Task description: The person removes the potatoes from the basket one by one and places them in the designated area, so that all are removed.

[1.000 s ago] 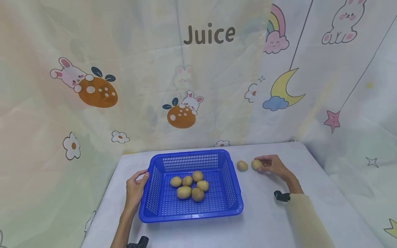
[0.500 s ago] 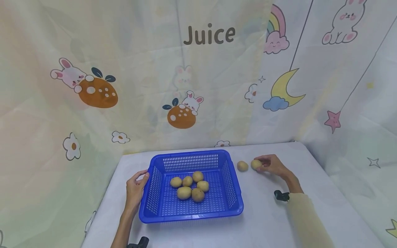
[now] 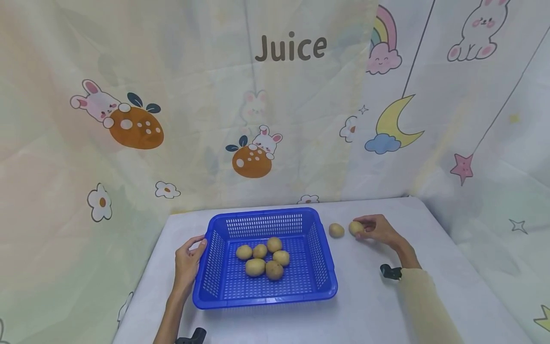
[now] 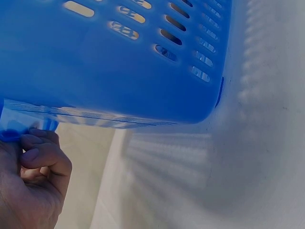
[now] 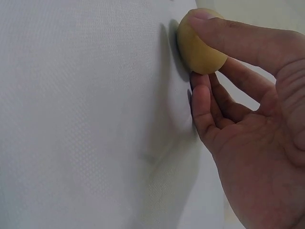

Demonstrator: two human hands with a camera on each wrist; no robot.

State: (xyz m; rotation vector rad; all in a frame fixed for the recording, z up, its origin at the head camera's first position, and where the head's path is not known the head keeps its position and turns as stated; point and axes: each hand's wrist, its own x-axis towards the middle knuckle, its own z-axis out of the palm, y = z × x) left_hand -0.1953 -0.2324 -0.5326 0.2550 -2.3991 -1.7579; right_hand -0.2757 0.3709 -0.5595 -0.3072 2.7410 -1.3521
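Note:
A blue perforated plastic basket (image 3: 265, 302) stands on the white-covered table with several potatoes (image 3: 255, 267) grouped on its floor. My left hand (image 3: 187, 262) grips the basket's left rim near the back corner; in the left wrist view its curled fingers (image 4: 47, 155) are at the rim. To the right of the basket, my right hand (image 3: 380, 230) pinches a potato (image 3: 355, 228) between thumb and fingers. The right wrist view shows that potato (image 5: 202, 52) close over the tabletop, thumb on one side. Another potato (image 3: 336, 230) lies between it and the basket.
The table (image 3: 361, 306) is covered in white cloth and ends at a printed curtain (image 3: 296, 143) behind and at both sides. Dark wrist camera mounts (image 3: 391, 272) sit at both wrists.

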